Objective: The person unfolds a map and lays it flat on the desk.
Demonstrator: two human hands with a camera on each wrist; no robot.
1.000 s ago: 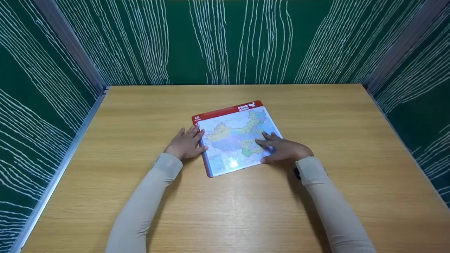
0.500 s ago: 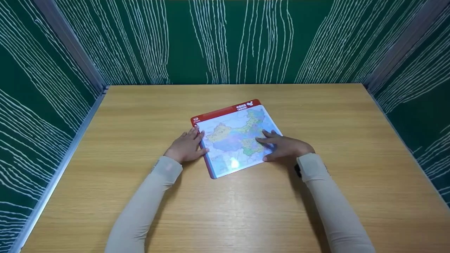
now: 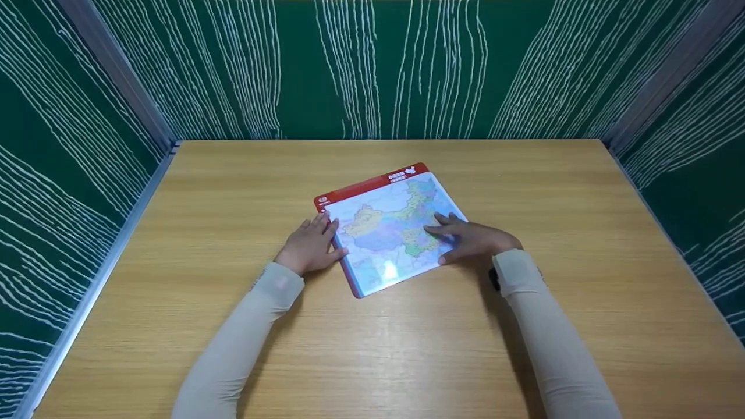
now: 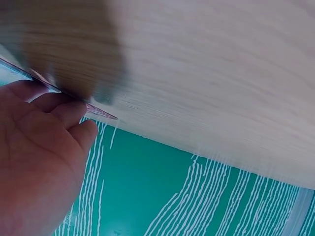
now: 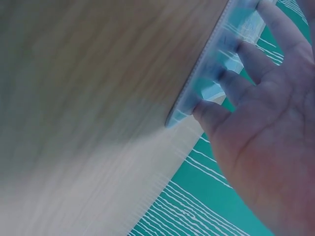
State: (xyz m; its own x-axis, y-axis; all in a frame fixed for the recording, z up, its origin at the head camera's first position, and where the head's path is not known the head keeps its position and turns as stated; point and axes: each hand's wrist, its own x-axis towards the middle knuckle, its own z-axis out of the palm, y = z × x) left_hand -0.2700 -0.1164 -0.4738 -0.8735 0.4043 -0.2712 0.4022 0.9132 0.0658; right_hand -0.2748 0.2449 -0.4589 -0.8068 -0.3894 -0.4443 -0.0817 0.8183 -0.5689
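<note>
A flat map board (image 3: 381,227) with rounded corners, a red strip across its far end and a pastel map of China lies tilted on the table. My left hand (image 3: 308,244) rests at its left edge, fingertips on the border and thumb near the lower side. On the board's right part, the spread fingertips of my right hand (image 3: 474,238) press its face and hide that edge. The left wrist view has the left hand (image 4: 42,152) with fingers over the thin board edge (image 4: 101,112). Seen by the right wrist, fingertips of the right hand (image 5: 270,123) touch the board (image 5: 184,105).
The wooden table (image 3: 384,361) runs beneath both forearms. Green panels (image 3: 384,70) with white wavy lines stand along its back and sides, joined by grey metal posts (image 3: 116,70). A bright light reflection shows on the board's lower part.
The map board has turned slightly counterclockwise: its far right corner has shifted left and away, its near left corner right and nearer. Both hands have stayed on it, the right edging away from the body.
</note>
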